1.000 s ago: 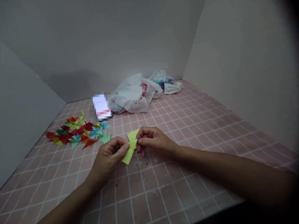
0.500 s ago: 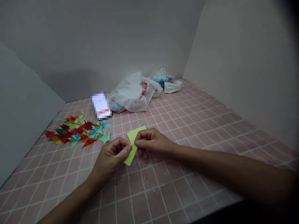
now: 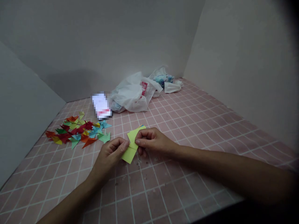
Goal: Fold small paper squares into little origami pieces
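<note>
Between my two hands is a small piece of yellow paper (image 3: 130, 153), with a crease or folded edge near its top. My left hand (image 3: 114, 152) pinches its left side between thumb and fingers. On the right side, my right hand (image 3: 153, 140) pinches it the same way, its other fingers curled under. Just behind lies a stack of paper squares (image 3: 132, 134), yellow on top, with blue and orange showing at the far corner. The right fingers partly cover both the stack and the held paper.
A pile of folded paper figures (image 3: 79, 129) in many colours lies to the left. Behind it is a blurred lit phone (image 3: 101, 105). A white plastic bag (image 3: 133, 93) and a blue-patterned packet (image 3: 164, 80) lie by the back wall, on a pink checked cloth (image 3: 198, 118).
The yellow paper has turned slightly and its lower part shows wider, shifted a little left. My left thumb has moved up slightly along its edge. My right hand has hardly moved.
</note>
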`<state>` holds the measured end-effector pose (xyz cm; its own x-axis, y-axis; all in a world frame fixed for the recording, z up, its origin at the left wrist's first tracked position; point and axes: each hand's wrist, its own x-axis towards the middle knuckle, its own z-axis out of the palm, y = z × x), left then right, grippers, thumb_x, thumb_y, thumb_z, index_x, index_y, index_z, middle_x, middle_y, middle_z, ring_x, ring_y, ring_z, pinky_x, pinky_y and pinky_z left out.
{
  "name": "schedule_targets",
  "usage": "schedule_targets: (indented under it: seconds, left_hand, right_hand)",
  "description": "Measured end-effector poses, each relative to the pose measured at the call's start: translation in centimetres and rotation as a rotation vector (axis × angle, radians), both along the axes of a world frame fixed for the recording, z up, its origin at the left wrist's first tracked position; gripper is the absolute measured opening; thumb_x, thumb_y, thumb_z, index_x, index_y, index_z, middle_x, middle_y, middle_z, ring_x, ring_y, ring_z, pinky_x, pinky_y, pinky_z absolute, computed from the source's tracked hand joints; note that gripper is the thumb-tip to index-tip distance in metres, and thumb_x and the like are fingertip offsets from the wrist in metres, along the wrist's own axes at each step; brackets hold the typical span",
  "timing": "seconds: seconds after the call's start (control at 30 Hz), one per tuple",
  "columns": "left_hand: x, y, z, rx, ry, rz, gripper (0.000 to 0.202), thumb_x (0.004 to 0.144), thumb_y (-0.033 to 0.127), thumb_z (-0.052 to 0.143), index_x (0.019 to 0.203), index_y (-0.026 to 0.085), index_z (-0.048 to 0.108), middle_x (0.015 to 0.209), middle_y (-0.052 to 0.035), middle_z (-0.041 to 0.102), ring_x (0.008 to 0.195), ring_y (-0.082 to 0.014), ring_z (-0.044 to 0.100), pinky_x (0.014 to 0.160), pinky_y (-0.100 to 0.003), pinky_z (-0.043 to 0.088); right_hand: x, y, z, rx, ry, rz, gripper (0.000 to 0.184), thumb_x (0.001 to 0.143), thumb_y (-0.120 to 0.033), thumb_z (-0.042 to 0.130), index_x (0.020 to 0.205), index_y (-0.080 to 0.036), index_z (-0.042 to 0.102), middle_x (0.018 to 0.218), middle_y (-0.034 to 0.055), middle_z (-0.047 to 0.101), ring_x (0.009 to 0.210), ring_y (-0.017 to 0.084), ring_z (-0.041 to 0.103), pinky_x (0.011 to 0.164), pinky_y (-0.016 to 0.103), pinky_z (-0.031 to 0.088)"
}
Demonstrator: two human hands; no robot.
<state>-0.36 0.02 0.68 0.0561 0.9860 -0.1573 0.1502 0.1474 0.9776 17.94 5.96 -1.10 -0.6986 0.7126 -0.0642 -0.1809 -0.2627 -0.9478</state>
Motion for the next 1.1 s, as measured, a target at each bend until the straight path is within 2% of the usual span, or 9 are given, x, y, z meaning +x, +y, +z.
schedule_targets:
  seconds: [0.17,0.47,0.67,1.1]
  left_hand:
    - [0.22,0.04,0.39,0.021,0.059,0.023,0.030,0.082,0.044,0.064,0.069,0.018,0.061,0.057,0.0035,0.055,0.050,-0.0107,0.046,0.047,-0.021,0.036]
    - [-0.06,-0.07,0.50,0.195,0.241,0.035,0.025,0.085,0.036,0.062,0.069,0.018,0.065,0.062,0.0024,0.058,0.057,-0.0120,0.049,0.053,-0.022,0.038]
    - [0.10,0.01,0.44,0.095,0.071,-0.011,0.017,0.081,0.034,0.068,0.086,0.018,0.069,0.077,-0.0010,0.068,0.069,-0.0152,0.059,0.062,-0.024,0.045]
    - [0.11,-0.20,0.29,0.035,0.062,0.040,0.018,0.081,0.035,0.067,0.079,0.017,0.068,0.069,0.0000,0.064,0.062,-0.0136,0.054,0.057,-0.023,0.041]
  right_hand:
    - [-0.04,0.07,-0.04,0.008,0.016,0.009,0.014,0.084,-0.023,0.064,0.073,-0.016,0.058,0.059,-0.0029,0.064,0.048,0.008,0.058,0.049,0.019,0.047]
    - [-0.01,-0.04,0.13,0.007,-0.027,-0.001,0.015,0.085,-0.025,0.063,0.074,-0.016,0.058,0.059,-0.0030,0.063,0.048,0.008,0.058,0.049,0.019,0.046]
    - [-0.14,0.05,0.11,-0.004,-0.034,-0.057,0.014,0.084,-0.023,0.061,0.072,-0.016,0.057,0.057,-0.0040,0.062,0.046,0.007,0.055,0.048,0.018,0.045]
    - [-0.24,0.08,0.17,0.042,-0.060,-0.044,0.013,0.084,-0.019,0.059,0.072,-0.017,0.055,0.059,-0.0038,0.062,0.048,0.007,0.055,0.050,0.019,0.044]
